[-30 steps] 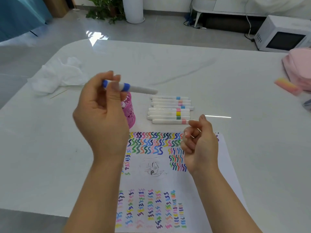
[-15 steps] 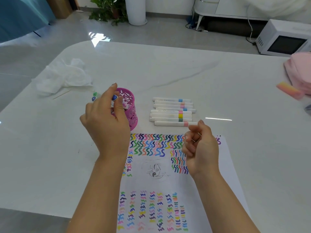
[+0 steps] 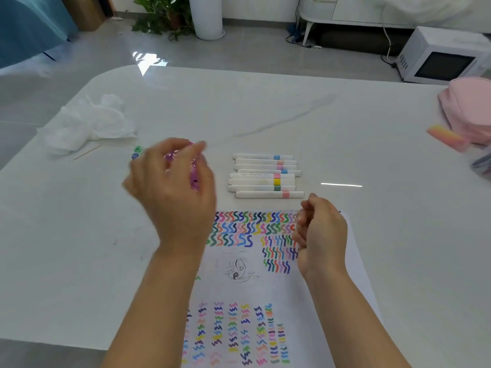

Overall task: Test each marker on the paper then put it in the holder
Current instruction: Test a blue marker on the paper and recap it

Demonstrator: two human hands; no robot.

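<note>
My left hand (image 3: 172, 192) hovers blurred over the pink mesh holder (image 3: 195, 179), fingers relaxed, with no marker visible in it. The hand hides most of the holder. Green and blue marker ends (image 3: 137, 152) stick out past the hand's left side. Several white markers with coloured bands (image 3: 263, 176) lie in a row on the table to the right of the holder. The paper (image 3: 247, 288), covered with coloured squiggles and a small pencil sketch, lies in front of them. My right hand (image 3: 321, 235) hangs loosely curled over the paper's upper right part, holding nothing.
A crumpled white tissue (image 3: 87, 123) and a thin wooden stick (image 3: 86, 152) lie at the left of the white table (image 3: 292, 115). A pink bag (image 3: 467, 110) and a pink-orange block (image 3: 446, 136) sit at the right edge. A microwave (image 3: 441, 59) stands on the floor beyond.
My left hand carried the blue-banded marker down to the holder and let it go there; the hand now holds nothing. My right hand has stayed where it was.
</note>
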